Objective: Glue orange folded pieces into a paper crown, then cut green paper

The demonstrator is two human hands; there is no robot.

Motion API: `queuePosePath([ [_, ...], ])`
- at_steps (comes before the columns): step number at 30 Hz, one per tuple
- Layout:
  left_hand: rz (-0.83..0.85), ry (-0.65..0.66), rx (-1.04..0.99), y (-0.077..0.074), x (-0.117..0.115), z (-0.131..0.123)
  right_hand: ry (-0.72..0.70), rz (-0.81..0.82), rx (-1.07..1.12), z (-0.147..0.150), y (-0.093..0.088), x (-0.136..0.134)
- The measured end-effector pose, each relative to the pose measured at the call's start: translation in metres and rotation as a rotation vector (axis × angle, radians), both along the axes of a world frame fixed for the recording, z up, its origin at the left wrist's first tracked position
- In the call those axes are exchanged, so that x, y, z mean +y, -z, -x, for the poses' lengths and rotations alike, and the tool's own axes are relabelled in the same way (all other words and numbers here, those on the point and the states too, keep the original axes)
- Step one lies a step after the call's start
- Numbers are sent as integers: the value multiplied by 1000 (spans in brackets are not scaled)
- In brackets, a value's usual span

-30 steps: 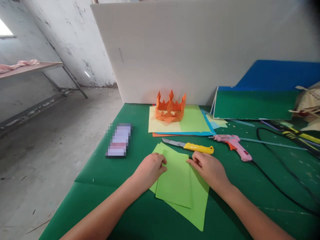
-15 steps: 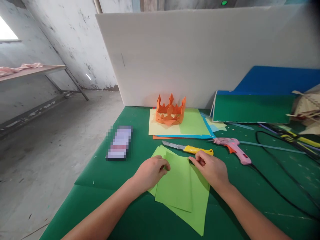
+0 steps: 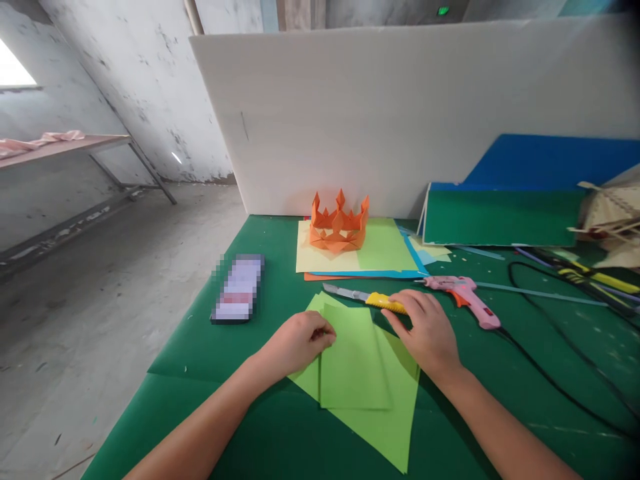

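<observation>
A small light-green sheet of paper (image 3: 354, 363) lies over larger green paper (image 3: 395, 430) on the table. My left hand (image 3: 299, 340) is closed in a pinch at the small sheet's left edge. To the right of that sheet is my right hand (image 3: 427, 330), its thumb and fingers apart and nothing between them. Its fingertips overlap the yellow handle of a utility knife (image 3: 350, 292); whether they touch it I cannot tell. The knife's blade points left, just behind the paper.
An orange paper crown (image 3: 338, 230) stands on stacked coloured sheets (image 3: 390, 250). A pink glue gun (image 3: 465, 297) with a black cord lies at right. A phone (image 3: 239, 287) is at left. Behind rise a white board (image 3: 350, 120) and a green panel (image 3: 500, 217).
My right hand has let go of the small sheet's top right corner and opened toward the knife handle. The small sheet has turned straighter under my left hand.
</observation>
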State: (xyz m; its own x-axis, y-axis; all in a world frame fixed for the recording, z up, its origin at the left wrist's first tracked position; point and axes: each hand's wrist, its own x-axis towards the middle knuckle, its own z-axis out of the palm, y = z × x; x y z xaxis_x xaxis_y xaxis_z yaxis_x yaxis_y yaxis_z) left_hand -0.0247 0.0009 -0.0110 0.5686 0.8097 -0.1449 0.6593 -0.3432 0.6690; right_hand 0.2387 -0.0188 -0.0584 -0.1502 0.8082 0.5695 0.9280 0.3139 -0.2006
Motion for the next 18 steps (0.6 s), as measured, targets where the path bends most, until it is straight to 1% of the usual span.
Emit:
queuePosePath([
  [2, 3, 18, -48, -4, 2, 5, -40, 2, -40, -4, 1, 3],
  [6, -50, 80, -63, -12, 5, 15, -31, 82, -86, -7, 7, 6],
  [9, -101, 67, -36, -14, 10, 18, -20, 90, -82, -8, 9, 6],
  [11, -152, 50, -29, -14, 13, 20, -14, 73, -40, -10, 8, 4],
  [13, -237, 24, -27, -15, 15, 21, 5, 64, 25, -13, 5, 1],
  [15, -325, -9, -33, -16, 17, 21, 20, 90, 90, -17, 3, -3],
  [17, -351, -28, -57, -18, 17, 22, 13, 140, 137, -21, 1, -7],
  [18, -329, -34, -77, -18, 17, 23, -2, 163, 157, -23, 0, -9],
])
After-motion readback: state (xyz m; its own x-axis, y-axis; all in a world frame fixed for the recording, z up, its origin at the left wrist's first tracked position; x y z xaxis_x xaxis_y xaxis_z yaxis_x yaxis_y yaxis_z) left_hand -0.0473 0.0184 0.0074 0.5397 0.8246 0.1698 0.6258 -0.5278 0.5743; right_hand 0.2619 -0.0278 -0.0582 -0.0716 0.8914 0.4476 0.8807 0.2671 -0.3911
